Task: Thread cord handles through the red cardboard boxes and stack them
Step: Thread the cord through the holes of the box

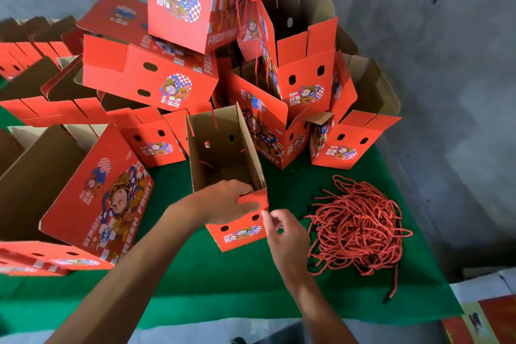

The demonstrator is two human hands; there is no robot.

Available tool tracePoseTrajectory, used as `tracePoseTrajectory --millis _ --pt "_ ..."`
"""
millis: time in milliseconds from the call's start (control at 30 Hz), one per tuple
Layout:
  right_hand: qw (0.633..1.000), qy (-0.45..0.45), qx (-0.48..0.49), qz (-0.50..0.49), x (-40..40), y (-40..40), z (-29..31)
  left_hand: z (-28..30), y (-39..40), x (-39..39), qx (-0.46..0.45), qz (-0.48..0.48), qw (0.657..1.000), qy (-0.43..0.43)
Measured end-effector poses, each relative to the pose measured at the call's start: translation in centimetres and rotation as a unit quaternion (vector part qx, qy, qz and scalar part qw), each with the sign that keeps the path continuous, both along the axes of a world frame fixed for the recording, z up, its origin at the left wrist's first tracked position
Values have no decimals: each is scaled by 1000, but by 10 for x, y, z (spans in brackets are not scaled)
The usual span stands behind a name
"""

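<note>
I am partway through threading one open red box [237, 204] that stands on the green tabletop [212, 282], in front of a heap of finished boxes [251, 78]. My left hand [226, 201] reaches over the near rim, its grip curled around the near wall. My right hand [282, 229] hovers just beside the box's right corner, fingers loosely curled; I cannot tell whether it pinches a cord. The pile of red cords [360, 226] lies near on the right. Next, I judge, a cord end must be fed through a near hole.
</note>
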State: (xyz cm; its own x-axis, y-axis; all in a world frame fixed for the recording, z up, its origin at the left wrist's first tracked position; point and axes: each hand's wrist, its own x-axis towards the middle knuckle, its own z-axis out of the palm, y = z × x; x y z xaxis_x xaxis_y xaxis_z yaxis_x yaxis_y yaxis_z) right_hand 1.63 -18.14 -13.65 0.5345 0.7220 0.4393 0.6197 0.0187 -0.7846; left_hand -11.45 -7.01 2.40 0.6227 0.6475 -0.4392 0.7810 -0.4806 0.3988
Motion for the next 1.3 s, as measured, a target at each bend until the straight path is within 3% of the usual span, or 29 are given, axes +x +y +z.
tracePoseTrajectory --millis 100,200,367,467,600,667,733,800,833,1033,1300 --pt "986 -132 6 97 -7 -6 -2 -2 -1 3 108 -30 994 -12" --pt "962 -220 -99 124 -21 -17 -3 4 -4 15 171 -35 983 -60" --pt "949 -232 -181 111 -27 -21 15 27 1 33 233 -43 969 -69" --pt "939 -260 -204 93 -17 -14 32 42 4 45 215 -74 972 -60" --pt "939 -279 -179 92 11 -3 49 64 -5 67 269 -102 957 -36" --pt "942 -256 -186 111 26 -2 57 78 -11 73 345 -85 931 -88" --pt "947 -209 -202 134 39 -4 63 86 -10 68 416 -68 875 -237" --pt "957 -199 -169 126 50 -7 70 88 -2 54 442 -35 813 -377" --pt "961 -201 -146 120 54 -9 76 86 4 45 435 -5 799 -415" --pt "973 -178 -32 144 62 -7 129 62 31 14 336 127 814 -456" --pt "953 -182 141 198 61 24 202 89 17 -6 397 139 752 -507"
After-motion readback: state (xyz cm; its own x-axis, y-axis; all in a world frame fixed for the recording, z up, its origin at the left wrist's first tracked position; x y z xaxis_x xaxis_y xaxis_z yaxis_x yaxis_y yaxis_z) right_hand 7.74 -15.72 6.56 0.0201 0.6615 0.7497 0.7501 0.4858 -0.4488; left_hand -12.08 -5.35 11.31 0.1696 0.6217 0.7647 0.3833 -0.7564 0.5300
